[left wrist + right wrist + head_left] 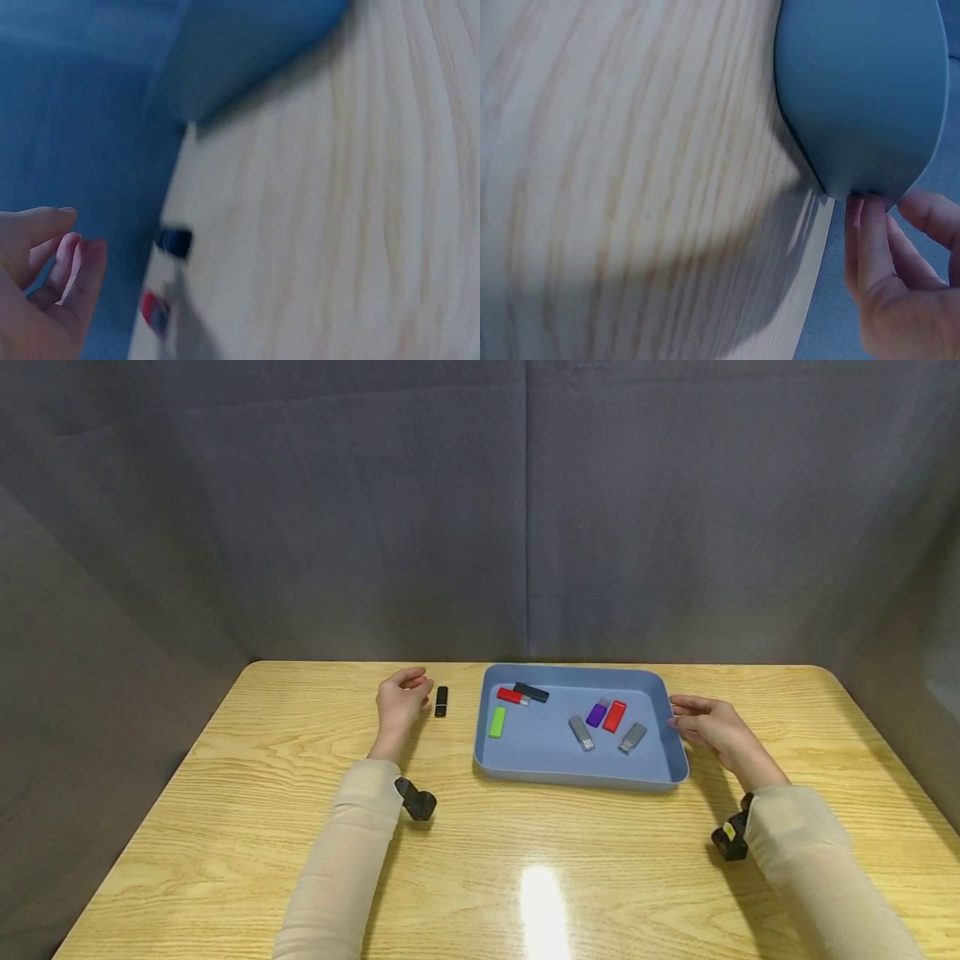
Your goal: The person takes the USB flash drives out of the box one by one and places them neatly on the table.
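Observation:
My left hand (401, 700) hovers at the left of the table, its fingers loosely bent with a gap between thumb and fingertips and nothing in it. Just right of it lies a black USB stick (441, 702). The left wrist view shows this black stick (176, 241) blurred, with a small red object (154, 311) near it; the head view does not show that red object. At the right end of a blue tray (581, 774), my right hand (711, 727) holds the wall, fingertips against the outside (904, 277) and thumb at the rim.
Several USB sticks lie in the tray: a green one (497, 722), a red one (512, 696) against a black one (532, 692), a purple one (596, 715), another red one (614, 717) and grey ones (581, 732). A dark curtain (480, 527) hangs behind the table.

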`<state>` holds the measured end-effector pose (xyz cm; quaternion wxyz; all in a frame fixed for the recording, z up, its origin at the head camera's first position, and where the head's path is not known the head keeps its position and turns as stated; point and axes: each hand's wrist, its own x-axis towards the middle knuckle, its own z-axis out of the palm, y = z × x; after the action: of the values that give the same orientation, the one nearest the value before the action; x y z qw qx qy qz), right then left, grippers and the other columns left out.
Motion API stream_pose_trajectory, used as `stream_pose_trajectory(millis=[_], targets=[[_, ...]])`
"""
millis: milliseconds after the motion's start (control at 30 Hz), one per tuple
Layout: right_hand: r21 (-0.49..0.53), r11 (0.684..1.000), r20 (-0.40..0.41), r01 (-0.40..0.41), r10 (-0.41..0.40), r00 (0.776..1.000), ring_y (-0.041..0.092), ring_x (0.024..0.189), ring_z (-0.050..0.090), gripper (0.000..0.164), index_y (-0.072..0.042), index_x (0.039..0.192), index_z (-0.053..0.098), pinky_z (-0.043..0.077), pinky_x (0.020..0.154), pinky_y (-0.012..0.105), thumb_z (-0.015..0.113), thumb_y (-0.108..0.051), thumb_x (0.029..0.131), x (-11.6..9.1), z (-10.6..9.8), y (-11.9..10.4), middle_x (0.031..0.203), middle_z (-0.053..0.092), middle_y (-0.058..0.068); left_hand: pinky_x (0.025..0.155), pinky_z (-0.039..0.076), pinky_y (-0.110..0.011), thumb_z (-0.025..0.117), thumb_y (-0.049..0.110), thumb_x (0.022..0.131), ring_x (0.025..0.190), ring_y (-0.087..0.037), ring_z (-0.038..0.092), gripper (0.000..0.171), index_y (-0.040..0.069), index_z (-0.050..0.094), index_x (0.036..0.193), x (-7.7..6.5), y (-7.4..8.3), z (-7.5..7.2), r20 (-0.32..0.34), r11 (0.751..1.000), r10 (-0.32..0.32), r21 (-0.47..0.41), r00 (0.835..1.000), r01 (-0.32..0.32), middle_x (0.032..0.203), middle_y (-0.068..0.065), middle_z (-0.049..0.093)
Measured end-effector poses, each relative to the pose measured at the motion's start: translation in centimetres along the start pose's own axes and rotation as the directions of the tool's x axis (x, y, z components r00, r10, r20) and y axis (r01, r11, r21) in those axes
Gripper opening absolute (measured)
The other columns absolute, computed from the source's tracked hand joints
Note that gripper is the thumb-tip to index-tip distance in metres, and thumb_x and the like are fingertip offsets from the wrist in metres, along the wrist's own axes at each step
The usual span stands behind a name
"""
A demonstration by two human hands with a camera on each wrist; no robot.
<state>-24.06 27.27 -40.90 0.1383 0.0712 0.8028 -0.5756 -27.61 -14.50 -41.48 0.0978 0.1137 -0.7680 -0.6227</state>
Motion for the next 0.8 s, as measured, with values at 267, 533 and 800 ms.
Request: stream_pose_trajectory(millis=[267,533,800], targets=[[-0.061,0.998,0.014,0.004,-0.003,1.0,-0.015,0.078,0.052,0.061,0.008,0.147,0.025,0.05,0.074,0.008,0.05,-0.003,0.093,-0.1,0.0,-0.2,0.114,0.052,0.002,0.07,0.056,-0.019,0.064,0.001,0.087,0.075,-0.002,0.06,0.032,-0.006,0.063,0.118,-1.9,2.6,3.8,0.142,0.994,-0.01,-0.111,0.99,0.026,0.109,-0.02,0.066],[-0.065,0.998,0.019,0.01,-0.009,1.0,-0.015,0.079,0.053,0.061,0.008,0.147,0.024,0.05,0.074,0.009,0.048,-0.001,0.092,0.0,0.0,-0.1,0.128,0.048,0.016,0.08,0.057,-0.027,0.064,0.004,0.089,0.099,-0.031,0.066,0.034,-0.004,0.061,0.122,-4.8,4.1,7.3,0.326,0.997,0.009,-0.078,0.945,0.017,0.11,-0.019,0.065],[-0.049,0.999,0.017,0.012,-0.011,1.0,-0.015,0.078,0.054,0.062,0.008,0.147,0.025,0.051,0.073,0.009,0.053,-0.003,0.092,0.1,-0.2,-0.1,0.113,0.056,-0.004,0.076,0.055,-0.021,0.066,0.003,0.086,0.098,-0.026,0.065,0.038,-0.004,0.061,0.123,-6.1,3.7,9.4,0.433,0.999,0.026,0.015,0.901,-0.036,0.116,-0.022,0.064]])
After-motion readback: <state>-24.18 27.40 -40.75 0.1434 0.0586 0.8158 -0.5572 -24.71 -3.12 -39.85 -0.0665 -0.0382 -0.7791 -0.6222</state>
